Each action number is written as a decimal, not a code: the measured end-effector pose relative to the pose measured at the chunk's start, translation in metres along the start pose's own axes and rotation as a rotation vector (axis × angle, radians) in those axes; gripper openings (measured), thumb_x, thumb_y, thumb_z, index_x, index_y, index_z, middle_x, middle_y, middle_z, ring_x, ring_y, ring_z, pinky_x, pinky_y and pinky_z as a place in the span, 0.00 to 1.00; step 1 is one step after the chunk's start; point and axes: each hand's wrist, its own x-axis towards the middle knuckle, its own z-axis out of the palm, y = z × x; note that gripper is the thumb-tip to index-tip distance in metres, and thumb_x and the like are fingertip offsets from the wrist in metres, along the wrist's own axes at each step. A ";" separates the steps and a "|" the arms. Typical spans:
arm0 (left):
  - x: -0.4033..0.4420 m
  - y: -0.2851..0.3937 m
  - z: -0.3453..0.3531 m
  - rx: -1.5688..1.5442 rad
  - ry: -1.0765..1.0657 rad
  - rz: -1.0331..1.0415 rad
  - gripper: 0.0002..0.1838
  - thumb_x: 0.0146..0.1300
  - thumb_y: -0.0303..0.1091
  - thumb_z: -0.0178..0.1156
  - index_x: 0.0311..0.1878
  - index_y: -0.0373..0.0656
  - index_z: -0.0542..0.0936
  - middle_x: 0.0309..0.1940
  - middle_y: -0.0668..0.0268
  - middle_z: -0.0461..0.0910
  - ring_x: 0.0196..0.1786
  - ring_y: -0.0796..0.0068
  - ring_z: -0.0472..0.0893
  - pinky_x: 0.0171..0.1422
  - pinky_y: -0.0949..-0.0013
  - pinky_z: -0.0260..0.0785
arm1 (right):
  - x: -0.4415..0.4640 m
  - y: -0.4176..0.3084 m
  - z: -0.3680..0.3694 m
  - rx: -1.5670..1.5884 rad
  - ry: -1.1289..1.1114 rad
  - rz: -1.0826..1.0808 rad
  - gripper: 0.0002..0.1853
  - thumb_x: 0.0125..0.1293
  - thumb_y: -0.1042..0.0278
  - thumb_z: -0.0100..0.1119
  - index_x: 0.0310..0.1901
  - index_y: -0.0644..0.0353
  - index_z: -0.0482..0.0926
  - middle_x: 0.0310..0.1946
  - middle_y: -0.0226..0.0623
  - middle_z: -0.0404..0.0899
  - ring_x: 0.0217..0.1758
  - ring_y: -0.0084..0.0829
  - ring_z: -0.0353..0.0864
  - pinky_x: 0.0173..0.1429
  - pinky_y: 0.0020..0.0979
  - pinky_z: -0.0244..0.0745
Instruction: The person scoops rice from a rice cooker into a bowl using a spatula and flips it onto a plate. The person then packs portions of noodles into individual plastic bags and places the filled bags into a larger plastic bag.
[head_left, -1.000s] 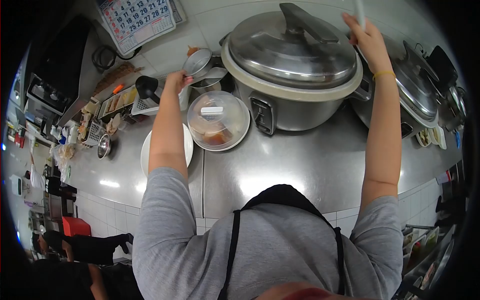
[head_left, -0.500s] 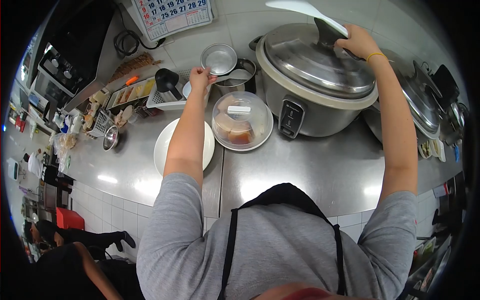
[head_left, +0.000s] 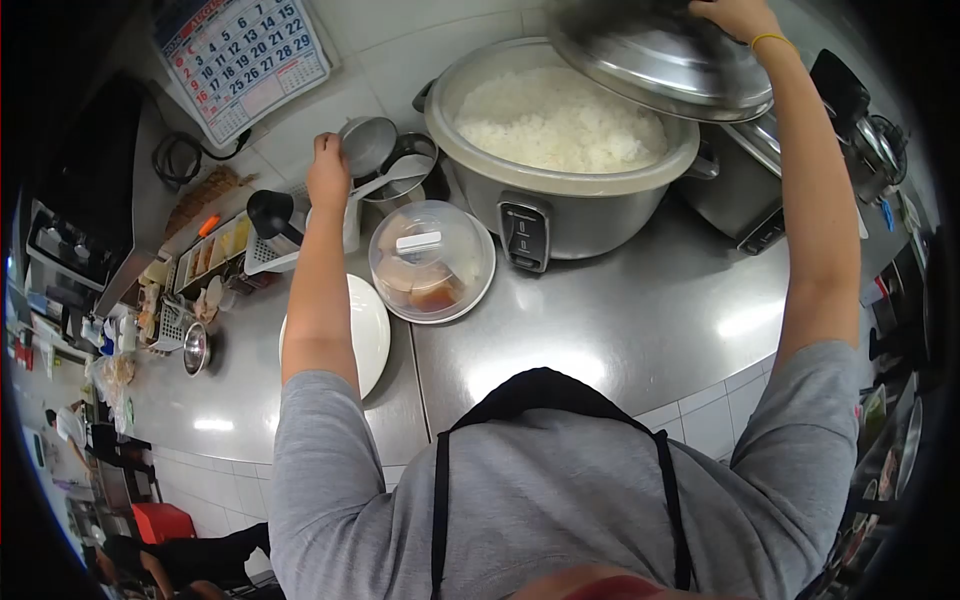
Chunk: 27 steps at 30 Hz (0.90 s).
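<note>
The right hand (head_left: 735,15), partly cut off by the top edge, curls its fingers at the top of the lid (head_left: 660,65), presumably because a handle there keeps skin off hot metal; the lid hangs tilted over the right side of the cooker (head_left: 590,225), which leaves most of the rice (head_left: 560,120) inside bare, though I cannot tell whether lid and rim touch; the left hand (head_left: 327,172) has its fingers bunched together, seemingly pinching the edge of the cup (head_left: 368,147), its thumb hidden; the cup is beside the pot (head_left: 428,150), with a spoon (head_left: 385,180) across the pot's mouth, likely for easy reach; the plate (head_left: 372,335) lies partly under the left forearm, near the domed cover (head_left: 425,265), which probably shields the food beneath.
</note>
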 end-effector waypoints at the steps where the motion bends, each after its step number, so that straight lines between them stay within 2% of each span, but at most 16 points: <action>1: 0.003 0.002 -0.002 -0.005 -0.004 0.003 0.12 0.56 0.27 0.49 0.45 0.46 0.69 0.49 0.64 0.69 0.38 0.49 0.76 0.38 0.53 0.70 | 0.001 0.007 -0.003 -0.145 -0.005 -0.010 0.17 0.39 0.60 0.63 0.31 0.62 0.79 0.29 0.51 0.79 0.37 0.47 0.79 0.43 0.38 0.72; 2: 0.007 0.004 -0.005 0.002 0.011 0.029 0.12 0.56 0.27 0.50 0.45 0.46 0.70 0.50 0.64 0.69 0.37 0.49 0.76 0.38 0.53 0.70 | 0.002 0.013 -0.005 -0.287 -0.012 -0.021 0.16 0.40 0.60 0.62 0.31 0.61 0.80 0.31 0.49 0.79 0.38 0.47 0.79 0.43 0.39 0.73; 3: 0.009 0.006 -0.006 0.011 0.023 0.055 0.12 0.56 0.26 0.50 0.44 0.46 0.70 0.50 0.64 0.69 0.36 0.49 0.76 0.38 0.53 0.70 | 0.002 0.022 -0.006 -0.287 -0.016 -0.018 0.16 0.40 0.60 0.62 0.31 0.61 0.80 0.31 0.49 0.79 0.38 0.47 0.79 0.43 0.39 0.73; 5: 0.011 0.009 -0.011 0.034 0.000 0.046 0.12 0.56 0.26 0.50 0.44 0.46 0.70 0.50 0.64 0.69 0.37 0.49 0.77 0.38 0.53 0.70 | 0.003 0.044 -0.008 -0.495 -0.150 0.083 0.16 0.45 0.58 0.60 0.34 0.58 0.80 0.33 0.47 0.80 0.40 0.45 0.79 0.44 0.39 0.73; 6: 0.011 0.009 -0.012 0.042 0.008 0.062 0.12 0.56 0.26 0.50 0.45 0.46 0.69 0.50 0.64 0.68 0.38 0.50 0.77 0.38 0.53 0.70 | 0.016 0.073 0.003 -0.589 -0.130 0.022 0.23 0.44 0.46 0.58 0.38 0.54 0.82 0.39 0.43 0.80 0.44 0.41 0.79 0.48 0.38 0.75; 10: 0.009 0.005 -0.013 0.098 -0.037 0.049 0.14 0.56 0.26 0.50 0.46 0.46 0.69 0.51 0.64 0.68 0.38 0.50 0.77 0.39 0.53 0.71 | 0.016 0.118 0.016 -0.578 -0.076 0.121 0.24 0.44 0.46 0.64 0.39 0.56 0.81 0.42 0.42 0.79 0.47 0.40 0.78 0.50 0.39 0.74; 12: 0.009 0.005 -0.015 0.113 -0.050 0.049 0.14 0.56 0.26 0.49 0.47 0.46 0.69 0.52 0.64 0.68 0.38 0.50 0.77 0.39 0.53 0.71 | 0.015 0.130 0.021 -0.562 -0.120 0.161 0.19 0.53 0.59 0.58 0.46 0.57 0.74 0.39 0.45 0.79 0.42 0.42 0.78 0.47 0.39 0.72; 15: 0.012 0.009 -0.018 0.127 -0.083 0.032 0.14 0.56 0.27 0.49 0.47 0.46 0.68 0.52 0.64 0.68 0.40 0.50 0.76 0.40 0.53 0.71 | 0.013 0.127 0.020 -0.556 -0.236 0.263 0.18 0.55 0.60 0.57 0.48 0.54 0.72 0.44 0.43 0.77 0.48 0.43 0.76 0.51 0.41 0.71; 20: 0.020 0.016 -0.023 0.128 -0.099 0.037 0.14 0.56 0.27 0.49 0.47 0.47 0.69 0.52 0.65 0.68 0.42 0.50 0.76 0.42 0.53 0.70 | 0.017 0.130 0.034 -0.582 -0.227 0.225 0.18 0.56 0.58 0.56 0.47 0.53 0.73 0.43 0.42 0.77 0.48 0.42 0.77 0.51 0.41 0.71; 22: 0.021 0.016 -0.022 0.140 -0.053 0.097 0.12 0.56 0.26 0.48 0.45 0.47 0.69 0.51 0.65 0.68 0.37 0.49 0.77 0.39 0.52 0.71 | 0.021 0.131 0.033 -0.579 -0.270 0.242 0.18 0.56 0.57 0.55 0.47 0.53 0.73 0.44 0.42 0.77 0.48 0.42 0.77 0.51 0.41 0.71; 24: 0.021 0.014 -0.024 0.142 -0.065 0.112 0.12 0.56 0.26 0.48 0.45 0.47 0.69 0.51 0.65 0.69 0.37 0.49 0.77 0.39 0.52 0.71 | 0.026 0.133 0.036 -0.587 -0.298 0.275 0.19 0.57 0.55 0.54 0.48 0.53 0.72 0.45 0.41 0.77 0.49 0.42 0.76 0.51 0.41 0.70; 27: 0.019 0.011 -0.025 0.149 -0.089 0.120 0.12 0.56 0.26 0.49 0.45 0.47 0.69 0.51 0.65 0.69 0.38 0.49 0.77 0.39 0.52 0.71 | 0.032 0.141 0.040 -0.632 -0.247 0.186 0.19 0.59 0.54 0.52 0.45 0.59 0.75 0.40 0.44 0.79 0.44 0.41 0.79 0.47 0.40 0.73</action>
